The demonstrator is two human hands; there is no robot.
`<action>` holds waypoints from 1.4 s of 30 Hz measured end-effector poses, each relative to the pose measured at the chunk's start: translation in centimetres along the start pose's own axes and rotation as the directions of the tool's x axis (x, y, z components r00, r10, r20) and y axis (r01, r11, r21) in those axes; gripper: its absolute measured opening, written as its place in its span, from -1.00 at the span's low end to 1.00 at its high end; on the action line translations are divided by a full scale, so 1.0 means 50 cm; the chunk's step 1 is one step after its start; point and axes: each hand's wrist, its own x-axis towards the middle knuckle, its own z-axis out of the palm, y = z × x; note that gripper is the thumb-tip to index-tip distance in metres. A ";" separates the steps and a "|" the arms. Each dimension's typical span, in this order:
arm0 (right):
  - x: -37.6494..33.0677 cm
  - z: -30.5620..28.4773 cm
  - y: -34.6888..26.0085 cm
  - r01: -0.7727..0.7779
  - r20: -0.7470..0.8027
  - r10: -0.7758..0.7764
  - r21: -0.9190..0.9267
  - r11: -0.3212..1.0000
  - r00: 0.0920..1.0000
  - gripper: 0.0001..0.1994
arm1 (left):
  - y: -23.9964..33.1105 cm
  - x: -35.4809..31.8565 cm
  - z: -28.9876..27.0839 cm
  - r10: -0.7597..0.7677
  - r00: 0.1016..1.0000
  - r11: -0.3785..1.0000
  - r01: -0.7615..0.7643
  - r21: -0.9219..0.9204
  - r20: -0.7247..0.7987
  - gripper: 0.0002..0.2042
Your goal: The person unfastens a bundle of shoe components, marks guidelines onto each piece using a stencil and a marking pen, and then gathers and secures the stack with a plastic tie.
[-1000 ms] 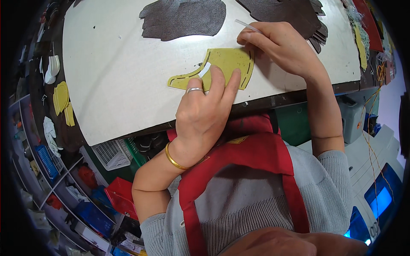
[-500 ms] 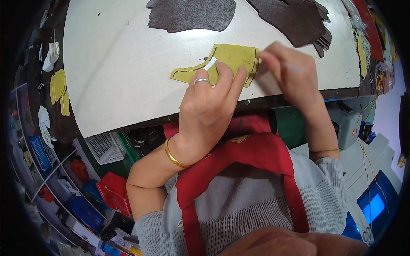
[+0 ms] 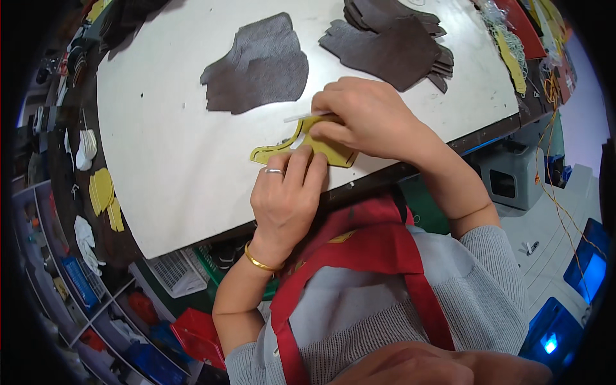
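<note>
A yellow template (image 3: 337, 153) with dark slots along its edges and a small white strip (image 3: 298, 140) lies near the table's front edge. My left hand (image 3: 285, 192), wearing a ring and a bracelet, presses it down with outstretched fingertips. Over the template's far right part, my right hand (image 3: 375, 119) is closed on a thin whitish pen (image 3: 295, 118). The pen lies almost level, pointing left past the template's far corner. My right hand hides part of the template. What lies beneath the template I cannot tell.
Dark brown leather pieces (image 3: 260, 74) lie beyond my hands, with a leather stack (image 3: 398, 51) to their right. Yellow pieces (image 3: 101, 191) and a white glove (image 3: 86, 244) are on the left. Thread and plastic (image 3: 500, 32) sit at the far right. A grey machine (image 3: 510, 183) stands below the table's right edge.
My right hand has moved left, over the template, and the pen now shows clearly. My left hand still presses the template. The whole view has shifted, showing more of the far table.
</note>
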 end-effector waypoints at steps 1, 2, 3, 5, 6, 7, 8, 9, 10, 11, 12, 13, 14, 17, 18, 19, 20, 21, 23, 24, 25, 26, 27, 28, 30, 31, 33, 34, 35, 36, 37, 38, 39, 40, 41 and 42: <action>-0.004 -0.010 0.018 -0.008 -0.077 0.019 0.136 0.991 0.997 -0.79 | -0.013 -0.001 -0.001 0.044 0.999 0.998 -0.045 -0.046 -0.028 -0.76; -0.014 -0.019 0.043 -0.010 -0.142 0.051 0.270 0.963 0.989 -0.81 | -0.030 0.011 -0.008 0.085 0.996 0.994 -0.087 -0.070 -0.027 -0.69; -0.021 -0.036 0.088 -0.064 -0.234 0.160 0.369 0.927 0.959 -0.76 | -0.049 0.033 -0.009 0.081 0.996 0.994 -0.083 -0.073 -0.029 -0.69; -0.037 -0.084 0.174 -0.318 -0.309 0.354 0.163 0.934 0.883 -0.71 | -0.076 0.064 -0.002 -0.062 0.996 0.997 0.065 0.046 -0.066 -0.63; -0.041 -0.098 0.196 -0.337 -0.405 0.366 0.144 0.930 0.838 -0.71 | -0.084 0.060 -0.001 -0.065 0.996 0.997 0.067 0.046 -0.061 -0.63; -0.049 -0.111 0.219 -0.290 -0.459 0.370 0.238 0.927 0.808 -0.75 | -0.093 0.060 0.004 -0.110 0.994 0.993 0.110 0.037 0.001 -0.60; -0.041 -0.146 0.207 -0.170 -0.547 0.367 0.376 0.911 0.752 -0.74 | -0.097 0.061 0.011 -0.154 0.986 0.988 0.152 0.023 0.064 -0.56; -0.052 -0.160 0.171 -0.292 -0.576 0.603 0.543 0.787 0.552 -0.74 | -0.090 0.059 0.012 -0.154 0.986 0.988 0.153 0.014 0.065 -0.56; -0.061 -0.176 0.166 -0.200 -0.655 0.518 0.499 0.843 0.551 -0.74 | -0.065 0.046 0.000 -0.121 0.985 0.991 0.126 -0.033 0.120 -0.58; -0.058 -0.182 0.158 -0.096 -0.728 0.421 0.444 0.891 0.541 -0.73 | -0.045 0.034 -0.011 -0.092 0.982 0.992 0.105 -0.073 0.168 -0.59; -0.048 -0.162 0.138 -0.109 -0.780 0.376 0.374 0.921 0.500 -0.72 | -0.026 0.016 -0.017 -0.062 0.986 0.993 0.076 -0.091 0.155 -0.60; -0.060 -0.150 0.148 -0.101 -0.633 0.468 0.526 0.844 0.616 -0.76 | -0.009 -0.002 -0.020 -0.031 0.991 0.993 0.046 -0.112 0.134 -0.61; -0.066 -0.121 0.150 -0.114 -0.453 0.524 0.668 0.735 0.721 -0.74 | 0.007 -0.017 -0.022 -0.043 0.991 0.993 0.057 -0.106 0.125 -0.60; -0.057 -0.025 0.051 -0.040 -0.222 0.191 0.548 0.835 0.956 -0.77 | 0.027 -0.041 -0.027 -0.075 0.992 0.989 0.088 -0.122 0.105 -0.58; -0.056 -0.010 0.051 -0.062 -0.172 0.188 0.559 0.827 0.967 -0.78 | 0.025 -0.049 -0.022 -0.060 0.995 0.984 0.072 -0.164 0.076 -0.66; -0.050 0.005 0.044 -0.078 -0.117 0.176 0.573 0.816 0.977 -0.79 | 0.025 -0.056 -0.023 -0.080 0.993 0.984 0.092 -0.149 0.084 -0.66; -0.048 0.005 0.043 -0.099 -0.117 0.207 0.593 0.799 0.971 -0.79 | 0.028 -0.066 -0.028 -0.042 0.999 0.982 0.045 -0.185 0.024 -0.66; -0.051 -0.003 0.050 -0.118 -0.115 0.236 0.613 0.781 0.965 -0.79 | 0.032 -0.073 -0.032 -0.006 0.999 0.977 -0.003 -0.215 -0.037 -0.66; -0.050 -0.004 0.043 -0.164 0.000 0.222 0.676 0.718 0.975 -0.79 | 0.040 -0.086 -0.032 -0.071 0.996 0.984 0.062 -0.166 -0.047 -0.60; -0.049 0.002 0.039 -0.145 0.018 0.177 0.654 0.742 0.984 -0.79 | 0.044 -0.089 -0.032 -0.111 0.993 0.979 0.103 -0.174 -0.035 -0.56; -0.045 0.004 0.039 -0.129 0.030 0.141 0.624 0.771 0.990 -0.78 | 0.044 -0.088 -0.027 -0.143 0.989 0.972 0.134 -0.192 -0.031 -0.51; -0.039 0.011 0.035 -0.120 0.041 0.121 0.627 0.769 0.992 -0.78 | 0.043 -0.085 -0.029 -0.161 0.986 0.972 0.153 -0.180 -0.030 -0.51; -0.035 0.021 0.031 -0.147 0.060 0.140 0.614 0.775 0.988 -0.77 | 0.041 -0.080 -0.036 -0.187 0.980 0.961 0.197 -0.196 0.067 -0.47; -0.032 0.028 0.029 -0.174 0.077 0.160 0.597 0.783 0.984 -0.77 | 0.041 -0.078 -0.038 -0.208 0.965 0.947 0.240 -0.212 0.160 -0.42; -0.031 0.039 0.024 -0.149 0.048 0.147 0.544 0.826 0.988 -0.76 | 0.040 -0.082 -0.034 -0.216 0.965 0.945 0.246 -0.216 0.151 -0.38; -0.032 0.043 0.022 -0.134 0.009 0.148 0.491 0.861 0.989 -0.75 | 0.041 -0.085 -0.033 -0.204 0.968 0.946 0.234 -0.225 0.148 -0.35; -0.029 0.048 0.021 -0.106 -0.002 0.120 0.460 0.882 0.993 -0.74 | 0.041 -0.087 -0.033 -0.215 0.965 0.944 0.244 -0.222 0.150 -0.35; -0.028 0.049 0.021 -0.083 -0.020 0.101 0.426 0.901 0.995 -0.74 | 0.040 -0.088 -0.033 -0.213 0.965 0.944 0.243 -0.223 0.151 -0.34; -0.027 0.049 0.019 -0.083 -0.019 0.101 0.424 0.902 0.995 -0.74 | 0.040 -0.088 -0.033 -0.213 0.965 0.944 0.243 -0.225 0.150 -0.34; -0.026 0.047 0.014 -0.068 -0.031 0.086 0.380 0.922 0.996 -0.74 | 0.040 -0.089 -0.034 -0.219 0.964 0.944 0.248 -0.219 0.148 -0.36; -0.026 0.045 0.012 -0.063 -0.040 0.080 0.333 0.941 0.996 -0.75 | 0.039 -0.087 -0.032 -0.219 0.964 0.943 0.249 -0.221 0.150 -0.37; -0.026 0.044 0.012 -0.073 -0.038 0.091 0.329 0.941 0.995 -0.75 | 0.038 -0.084 -0.030 -0.213 0.965 0.942 0.244 -0.231 0.152 -0.37; -0.025 0.042 0.011 -0.072 -0.032 0.086 0.308 0.949 0.996 -0.75 | 0.037 -0.082 -0.030 -0.210 0.963 0.947 0.244 -0.210 0.168 -0.40; -0.026 0.039 0.011 -0.065 -0.029 0.077 0.285 0.956 0.997 -0.75 | 0.038 -0.081 -0.031 -0.210 0.961 0.952 0.243 -0.186 0.180 -0.44; -0.025 0.036 0.013 -0.071 -0.031 0.083 0.280 0.957 0.996 -0.75 | 0.037 -0.079 -0.032 -0.204 0.963 0.952 0.237 -0.192 0.178 -0.44; -0.022 0.034 0.018 -0.080 -0.004 0.086 0.308 0.948 0.996 -0.75 | 0.033 -0.076 -0.034 -0.185 0.971 0.969 0.207 -0.138 0.154 -0.51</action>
